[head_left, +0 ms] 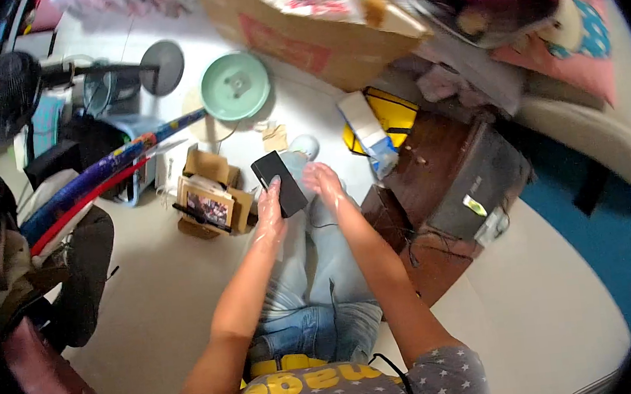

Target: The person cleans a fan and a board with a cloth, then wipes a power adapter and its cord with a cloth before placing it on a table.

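My left hand (270, 202) grips a flat black rectangular box (281, 183) by its lower left side, with the thumb lying across its face. The box is tilted above my knees. My right hand (323, 180) is just to the right of the box, apart from it, with its fingers stretched and slightly blurred. Something clear and shiny covers both wrists, like thin plastic gloves. Below the hands are my legs in light blue jeans (290, 290).
A small cardboard box with a framed picture (209, 207) stands to the left. Beyond are a green basin (217, 104) and a large carton (277, 37). On the right, a brown wooden cabinet (424, 179) has a black case (469, 174) and cables beside it. A fan (10, 97) is at left.
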A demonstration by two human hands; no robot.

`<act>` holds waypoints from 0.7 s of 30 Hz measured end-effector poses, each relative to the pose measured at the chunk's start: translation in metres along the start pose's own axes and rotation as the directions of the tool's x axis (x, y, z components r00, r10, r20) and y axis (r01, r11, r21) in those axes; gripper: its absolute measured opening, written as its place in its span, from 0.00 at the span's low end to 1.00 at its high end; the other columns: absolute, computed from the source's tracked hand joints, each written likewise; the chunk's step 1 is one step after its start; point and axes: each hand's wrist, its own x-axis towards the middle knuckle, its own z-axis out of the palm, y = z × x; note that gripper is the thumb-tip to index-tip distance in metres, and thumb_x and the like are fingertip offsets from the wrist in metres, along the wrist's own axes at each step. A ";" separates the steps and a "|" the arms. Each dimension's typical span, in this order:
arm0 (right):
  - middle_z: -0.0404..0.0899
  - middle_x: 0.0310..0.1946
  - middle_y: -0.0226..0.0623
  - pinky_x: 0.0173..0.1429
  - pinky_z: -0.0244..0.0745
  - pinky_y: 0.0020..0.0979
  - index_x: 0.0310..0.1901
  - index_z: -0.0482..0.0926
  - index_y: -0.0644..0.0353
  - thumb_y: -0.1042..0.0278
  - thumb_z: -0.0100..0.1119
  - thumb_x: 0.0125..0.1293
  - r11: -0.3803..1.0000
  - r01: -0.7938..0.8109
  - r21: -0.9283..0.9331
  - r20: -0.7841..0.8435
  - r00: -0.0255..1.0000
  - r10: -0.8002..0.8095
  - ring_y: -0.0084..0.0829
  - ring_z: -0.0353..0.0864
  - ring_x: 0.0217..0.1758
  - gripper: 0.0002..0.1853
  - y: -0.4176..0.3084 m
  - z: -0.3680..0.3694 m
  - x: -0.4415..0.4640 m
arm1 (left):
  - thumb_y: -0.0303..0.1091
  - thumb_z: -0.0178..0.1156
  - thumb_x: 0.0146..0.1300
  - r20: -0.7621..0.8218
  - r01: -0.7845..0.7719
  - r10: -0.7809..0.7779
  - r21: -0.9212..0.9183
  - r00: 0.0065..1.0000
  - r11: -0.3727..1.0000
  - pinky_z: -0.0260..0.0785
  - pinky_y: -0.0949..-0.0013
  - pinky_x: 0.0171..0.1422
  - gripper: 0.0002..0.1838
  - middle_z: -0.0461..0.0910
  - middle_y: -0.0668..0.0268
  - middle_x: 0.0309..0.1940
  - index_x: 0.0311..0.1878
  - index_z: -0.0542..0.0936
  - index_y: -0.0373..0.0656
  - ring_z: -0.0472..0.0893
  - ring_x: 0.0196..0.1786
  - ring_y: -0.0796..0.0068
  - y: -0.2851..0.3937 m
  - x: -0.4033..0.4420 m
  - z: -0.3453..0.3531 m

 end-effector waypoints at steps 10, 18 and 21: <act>0.62 0.59 0.56 0.65 0.60 0.39 0.64 0.51 0.68 0.59 0.69 0.48 0.622 0.528 -0.578 -0.201 0.647 -0.736 0.47 0.63 0.63 0.47 -0.019 -0.052 -0.302 | 0.46 0.56 0.62 0.557 -0.074 -0.341 0.592 0.758 0.802 0.69 0.69 0.49 0.22 0.76 0.65 0.40 0.51 0.71 0.39 0.75 0.40 0.74 -0.062 -0.157 0.116; 0.75 0.46 0.45 0.53 0.70 0.34 0.54 0.65 0.64 0.58 0.72 0.46 0.828 0.518 -0.213 -0.754 0.452 -0.477 0.36 0.77 0.49 0.36 0.039 -0.110 -0.331 | 0.51 0.57 0.61 0.486 -0.360 -0.760 0.865 0.431 0.349 0.59 0.65 0.63 0.34 0.69 0.59 0.55 0.63 0.61 0.39 0.69 0.57 0.69 -0.143 -0.207 0.146; 0.76 0.45 0.43 0.52 0.69 0.31 0.55 0.64 0.67 0.64 0.69 0.49 0.861 0.481 -0.163 -0.871 0.340 -0.355 0.30 0.75 0.47 0.34 0.077 -0.133 -0.306 | 0.61 0.50 0.61 0.437 -0.360 -0.766 0.888 0.471 0.285 0.49 0.58 0.68 0.39 0.64 0.64 0.63 0.66 0.60 0.40 0.60 0.66 0.67 -0.167 -0.187 0.144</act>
